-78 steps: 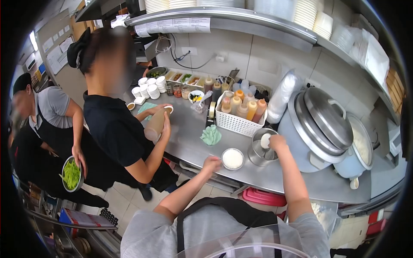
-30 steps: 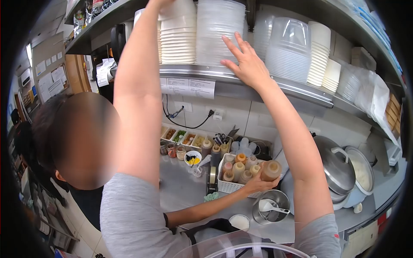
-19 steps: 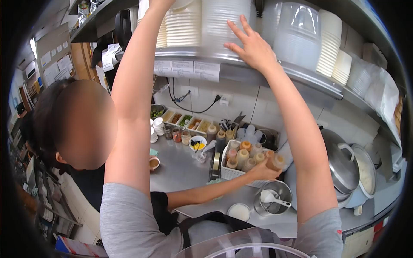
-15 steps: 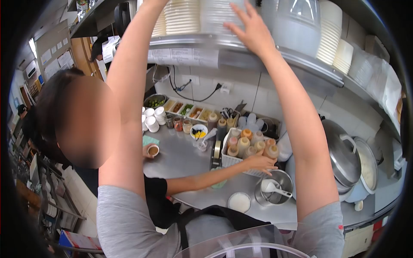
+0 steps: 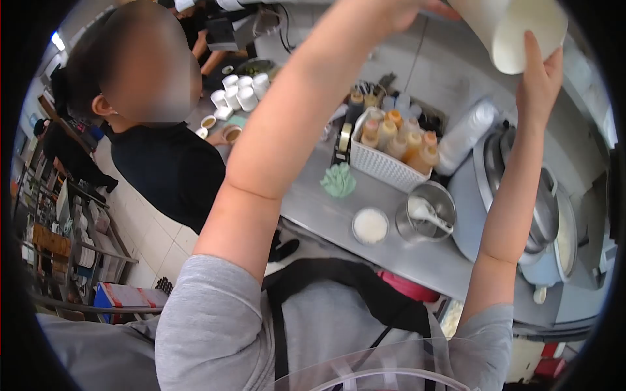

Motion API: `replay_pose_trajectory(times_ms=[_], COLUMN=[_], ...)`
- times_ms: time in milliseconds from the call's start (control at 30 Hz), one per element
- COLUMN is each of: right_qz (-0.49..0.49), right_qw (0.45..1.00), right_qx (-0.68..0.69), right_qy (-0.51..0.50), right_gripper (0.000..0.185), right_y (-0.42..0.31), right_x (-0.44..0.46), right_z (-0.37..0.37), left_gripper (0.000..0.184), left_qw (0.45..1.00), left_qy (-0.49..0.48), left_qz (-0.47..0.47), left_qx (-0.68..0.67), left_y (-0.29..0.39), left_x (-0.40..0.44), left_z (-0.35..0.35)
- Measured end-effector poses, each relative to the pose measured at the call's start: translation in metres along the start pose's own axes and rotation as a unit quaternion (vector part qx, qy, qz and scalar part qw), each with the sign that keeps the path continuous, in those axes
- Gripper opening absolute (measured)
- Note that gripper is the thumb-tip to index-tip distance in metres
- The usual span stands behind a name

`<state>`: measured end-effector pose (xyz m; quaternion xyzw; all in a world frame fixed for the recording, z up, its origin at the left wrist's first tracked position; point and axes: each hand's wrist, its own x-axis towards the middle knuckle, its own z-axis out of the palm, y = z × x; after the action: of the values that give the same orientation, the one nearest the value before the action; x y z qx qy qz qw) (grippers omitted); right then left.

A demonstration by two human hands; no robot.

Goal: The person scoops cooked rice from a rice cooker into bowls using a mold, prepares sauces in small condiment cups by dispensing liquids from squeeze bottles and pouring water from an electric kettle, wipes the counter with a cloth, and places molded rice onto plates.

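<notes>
High at the upper right, my right hand [image 5: 540, 81] grips a white paper tub [image 5: 492, 29] by its rim. The tub is tilted, its open mouth towards the right, and its far end is cut off by the frame. My left hand [image 5: 411, 12] is raised at the top edge, just left of the tub. Most of its fingers lie out of frame, so its grip does not show. Below on the steel counter [image 5: 313, 202] sit a bowl of white grains [image 5: 370, 226] and a metal pot [image 5: 427, 212] with a white scoop [image 5: 430, 215] in it.
A white basket [image 5: 391, 166] of sauce bottles stands at the back, beside a crumpled green cloth [image 5: 338, 180]. Large lidded pots [image 5: 515, 195] are on the right. A co-worker [image 5: 163, 156] stands close on the left, near several white cups [image 5: 246, 98].
Both my hands have left the shelf of stacked containers and moved right. A white tub is now in my right hand. The view has turned, and the co-worker's arm has left the sauce basket.
</notes>
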<state>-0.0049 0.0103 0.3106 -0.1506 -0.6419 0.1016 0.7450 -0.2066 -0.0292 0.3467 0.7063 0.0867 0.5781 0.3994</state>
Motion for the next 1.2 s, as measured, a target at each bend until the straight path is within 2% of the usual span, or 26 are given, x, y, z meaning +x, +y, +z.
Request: replay_pose_trajectory(times_ms=[33, 133, 200, 233, 267, 300, 367, 400, 467, 500, 533, 567, 633, 800, 867, 900, 967, 1000, 1100, 1133, 1167, 1200], right_qz=[0.006, 0.112, 0.19, 0.285, 0.369, 0.398, 0.565, 0.639, 0.704, 0.705, 0.735, 0.76, 0.765, 0.762, 0.742, 0.742, 0.712, 0.711, 0.658, 0.658, 0.569, 0.463], right_qw=[0.999, 0.985, 0.952, 0.942, 0.922, 0.909, 0.79, 0.736, 0.695, 0.694, 0.675, 0.649, 0.643, 0.64, 0.656, 0.657, 0.697, 0.698, 0.751, 0.752, 0.809, 0.839], right_qx=[-0.031, -0.13, -0.192, -0.126, -0.054, 0.035, 0.044, 0.013, -0.044, -0.045, -0.011, 0.022, 0.029, 0.071, 0.102, 0.102, 0.068, 0.066, 0.041, 0.038, -0.056, -0.149], right_qy=[0.004, -0.037, -0.142, -0.123, -0.099, -0.118, -0.233, -0.224, -0.14, -0.136, -0.062, 0.016, 0.034, 0.077, 0.089, 0.087, 0.048, 0.048, -0.031, -0.028, -0.138, -0.244], right_gripper=[0.028, 0.026, 0.048, 0.043, 0.037, 0.033, 0.03, 0.027, 0.029, 0.029, 0.027, 0.026, 0.024, 0.019, 0.018, 0.018, 0.016, 0.016, 0.014, 0.014, 0.017, 0.019], right_y=[-0.011, -0.008, -0.02, -0.032, -0.044, -0.05, -0.047, -0.042, -0.026, -0.015, -0.005, 0.0, 0.01, 0.019, 0.024, 0.022, 0.01, 0.005, 0.001, 0.01, 0.02, 0.025], right_x=[-0.019, -0.084, -0.133, -0.161, -0.19, -0.226, -0.302, -0.347, -0.423, -0.444, -0.46, -0.473, -0.482, -0.473, -0.469, -0.462, -0.436, -0.422, -0.389, -0.389, -0.392, -0.394], right_z=[-0.009, -0.042, -0.05, -0.049, -0.048, -0.051, -0.063, -0.066, -0.081, -0.081, -0.079, -0.076, -0.068, -0.058, -0.063, -0.063, -0.061, -0.059, -0.054, -0.051, -0.047, -0.041], left_gripper=[0.057, 0.056, 0.056, 0.059, 0.07, 0.073, 0.07, 0.066, 0.062, 0.061, 0.061, 0.061, 0.063, 0.057, 0.057, 0.062, 0.072, 0.072, 0.077, 0.077, 0.078, 0.078], left_qw=[1.0, 0.995, 0.988, 0.984, 0.976, 0.969, 0.933, 0.904, 0.867, 0.849, 0.849, 0.821, 0.783, 0.774, 0.771, 0.773, 0.778, 0.779, 0.782, 0.787, 0.79, 0.791], left_qy=[-0.013, 0.004, 0.032, 0.057, 0.061, 0.086, 0.122, 0.164, 0.205, 0.222, 0.219, 0.247, 0.288, 0.28, 0.272, 0.256, 0.24, 0.239, 0.18, 0.154, 0.126, 0.122], left_qz=[-0.019, -0.054, -0.104, -0.149, -0.204, -0.23, -0.339, -0.395, -0.454, -0.48, -0.481, -0.514, -0.55, -0.568, -0.576, -0.58, -0.58, -0.579, -0.595, -0.598, -0.599, -0.599], left_qx=[0.016, 0.082, 0.105, 0.077, 0.044, 0.028, 0.01, -0.011, -0.006, -0.009, -0.01, -0.021, -0.025, 0.012, 0.018, 0.029, 0.036, 0.035, 0.041, 0.006, -0.028, -0.029], left_y=[0.007, -0.046, -0.071, -0.076, -0.085, -0.097, -0.118, -0.129, -0.135, -0.138, -0.145, -0.152, -0.157, -0.159, -0.163, -0.166, -0.18, -0.184, -0.198, -0.199, -0.201, -0.207], left_x=[-0.032, -0.092, -0.134, -0.155, -0.178, -0.204, -0.258, -0.288, -0.333, -0.35, -0.367, -0.388, -0.401, -0.405, -0.407, -0.407, -0.415, -0.413, -0.399, -0.39, -0.384, -0.381], left_z=[0.015, 0.03, 0.028, 0.024, 0.013, 0.004, -0.015, -0.024, -0.033, -0.038, -0.046, -0.053, -0.055, -0.055, -0.055, -0.053, -0.051, -0.047, -0.021, -0.009, 0.0, 0.005])
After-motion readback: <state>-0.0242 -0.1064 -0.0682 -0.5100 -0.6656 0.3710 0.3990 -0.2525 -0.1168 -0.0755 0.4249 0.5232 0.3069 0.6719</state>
